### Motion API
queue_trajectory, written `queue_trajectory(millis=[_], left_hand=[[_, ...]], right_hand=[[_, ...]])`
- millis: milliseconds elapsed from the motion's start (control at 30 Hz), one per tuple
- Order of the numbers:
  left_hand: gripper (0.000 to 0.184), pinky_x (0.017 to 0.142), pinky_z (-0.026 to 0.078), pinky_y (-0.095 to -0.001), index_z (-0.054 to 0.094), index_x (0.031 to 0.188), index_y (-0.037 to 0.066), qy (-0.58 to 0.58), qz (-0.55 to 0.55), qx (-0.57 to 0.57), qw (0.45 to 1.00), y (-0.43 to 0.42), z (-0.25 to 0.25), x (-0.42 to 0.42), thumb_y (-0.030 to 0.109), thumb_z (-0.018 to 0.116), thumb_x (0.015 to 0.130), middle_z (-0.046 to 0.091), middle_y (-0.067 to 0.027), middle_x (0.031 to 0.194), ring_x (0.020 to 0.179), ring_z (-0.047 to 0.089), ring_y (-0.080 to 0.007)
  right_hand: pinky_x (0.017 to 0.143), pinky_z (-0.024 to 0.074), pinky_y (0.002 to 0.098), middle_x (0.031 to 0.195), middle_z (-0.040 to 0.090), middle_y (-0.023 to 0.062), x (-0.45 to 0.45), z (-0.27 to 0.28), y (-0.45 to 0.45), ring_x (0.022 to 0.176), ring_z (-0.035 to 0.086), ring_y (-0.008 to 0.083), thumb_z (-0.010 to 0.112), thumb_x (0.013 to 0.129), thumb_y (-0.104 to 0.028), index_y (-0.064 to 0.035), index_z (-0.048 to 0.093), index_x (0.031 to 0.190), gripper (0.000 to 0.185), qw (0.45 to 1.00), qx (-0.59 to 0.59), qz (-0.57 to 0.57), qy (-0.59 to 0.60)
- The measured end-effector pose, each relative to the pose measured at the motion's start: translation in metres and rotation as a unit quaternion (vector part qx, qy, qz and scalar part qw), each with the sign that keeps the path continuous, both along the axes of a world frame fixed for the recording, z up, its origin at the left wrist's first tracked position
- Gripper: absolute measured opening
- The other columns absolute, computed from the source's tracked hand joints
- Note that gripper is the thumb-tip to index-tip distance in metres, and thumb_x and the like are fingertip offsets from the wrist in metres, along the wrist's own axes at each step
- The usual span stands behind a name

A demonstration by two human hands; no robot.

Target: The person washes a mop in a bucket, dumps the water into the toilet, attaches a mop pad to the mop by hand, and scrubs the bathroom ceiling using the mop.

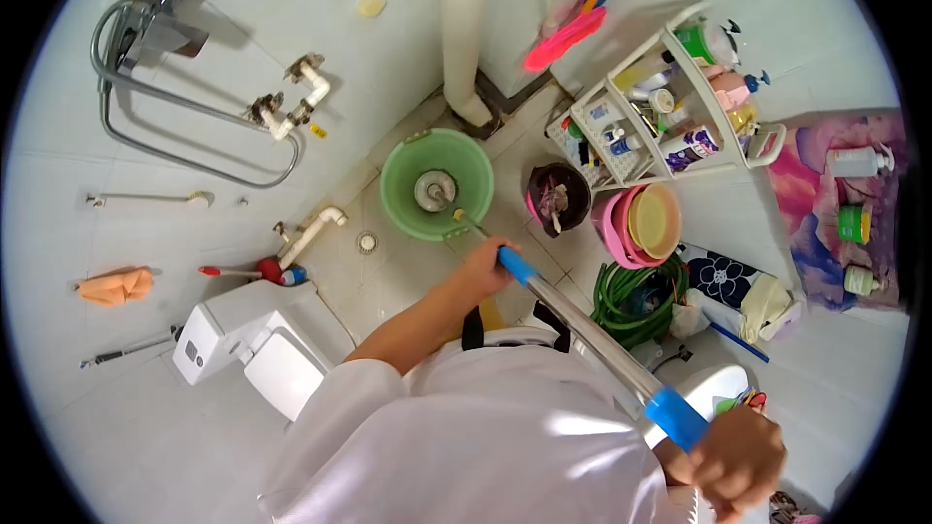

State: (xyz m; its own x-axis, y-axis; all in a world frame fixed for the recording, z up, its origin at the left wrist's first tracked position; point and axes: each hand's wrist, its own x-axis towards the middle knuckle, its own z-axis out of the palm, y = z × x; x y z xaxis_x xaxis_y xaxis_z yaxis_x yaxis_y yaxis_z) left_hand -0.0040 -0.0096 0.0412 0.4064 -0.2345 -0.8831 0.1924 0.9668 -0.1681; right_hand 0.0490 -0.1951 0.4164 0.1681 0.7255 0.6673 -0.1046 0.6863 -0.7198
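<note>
A long metal pole (592, 338) with blue grips runs from the lower right up to a green basin (393, 184) on the tiled floor. My left hand (488, 268) is wrapped round the pole just above its upper blue grip. At the lower right, my right hand (740, 458) is closed round the pole's other end, by the lower blue grip. The pole's far end reaches into the basin, where a round grey-white mop head (436, 191) sits near the middle.
Right of the basin are a dark bin (573, 184), stacked pink and yellow basins (655, 221), a coiled green hose (626, 315) and a white shelf (670, 87) of bottles. A white toilet (282, 374) stands on the left, near a floor drain (366, 243).
</note>
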Motion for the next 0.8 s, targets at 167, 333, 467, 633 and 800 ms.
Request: queue_trajectory(millis=[167, 333, 467, 633, 800], left_hand=[[0.007, 0.061, 0.052, -0.0316, 0.048, 0.078, 0.006, -0.102, 0.016, -0.014, 0.995, 0.029, -0.038, 0.010, 0.009, 0.052, 0.082, 0.053, -0.0060, 0.070, 0.063, 0.056, -0.0186], [0.008, 0.063, 0.050, -0.0336, 0.051, 0.076, 0.008, -0.074, -0.041, 0.007, 0.996, 0.025, -0.018, 0.017, 0.014, 0.053, 0.081, 0.055, -0.0068, 0.072, 0.061, 0.055, -0.0194], [0.009, 0.064, 0.050, -0.0355, 0.050, 0.075, 0.008, -0.138, -0.037, 0.015, 0.990, 0.013, -0.016, 0.009, 0.014, 0.054, 0.079, 0.054, -0.0068, 0.071, 0.062, 0.054, -0.0204], [0.010, 0.064, 0.049, -0.0355, 0.049, 0.074, 0.009, -0.024, -0.036, 0.010, 0.999, 0.020, -0.057, 0.015, 0.016, 0.054, 0.079, 0.053, -0.0064, 0.070, 0.065, 0.054, -0.0206], [0.008, 0.064, 0.051, -0.0349, 0.048, 0.076, 0.006, -0.106, -0.035, -0.040, 0.993, 0.016, -0.034, 0.004, 0.012, 0.053, 0.080, 0.053, -0.0077, 0.071, 0.067, 0.055, -0.0216]], right_hand=[[0.036, 0.0376, 0.0265, 0.048, 0.044, -0.0001, -0.009, -0.042, 0.036, 0.040, 0.049, 0.0123, 0.065, 0.068, -0.004, -0.0086, 0.049, 0.060, 0.018, 0.987, -0.091, -0.135, 0.005], [0.035, 0.0365, 0.0249, 0.046, 0.044, 0.0006, -0.007, -0.017, 0.025, 0.037, 0.045, 0.0130, 0.068, 0.065, -0.003, -0.0114, 0.047, 0.054, 0.026, 0.989, 0.065, -0.110, 0.076], [0.034, 0.0349, 0.0223, 0.042, 0.038, -0.0021, -0.051, -0.061, -0.061, 0.035, 0.043, 0.0123, 0.070, 0.064, -0.004, -0.0132, 0.043, 0.051, 0.031, 0.896, 0.125, -0.140, 0.402], [0.033, 0.0338, 0.0233, 0.042, 0.038, 0.0004, -0.012, -0.018, 0.050, 0.035, 0.045, 0.0132, 0.069, 0.063, -0.003, -0.0092, 0.043, 0.054, 0.028, 0.970, 0.001, -0.235, 0.056], [0.032, 0.0299, 0.0242, 0.039, 0.037, -0.0009, -0.018, -0.012, 0.029, 0.031, 0.038, 0.0106, 0.068, 0.062, -0.007, -0.0133, 0.035, 0.047, 0.037, 0.958, 0.023, -0.273, 0.079]])
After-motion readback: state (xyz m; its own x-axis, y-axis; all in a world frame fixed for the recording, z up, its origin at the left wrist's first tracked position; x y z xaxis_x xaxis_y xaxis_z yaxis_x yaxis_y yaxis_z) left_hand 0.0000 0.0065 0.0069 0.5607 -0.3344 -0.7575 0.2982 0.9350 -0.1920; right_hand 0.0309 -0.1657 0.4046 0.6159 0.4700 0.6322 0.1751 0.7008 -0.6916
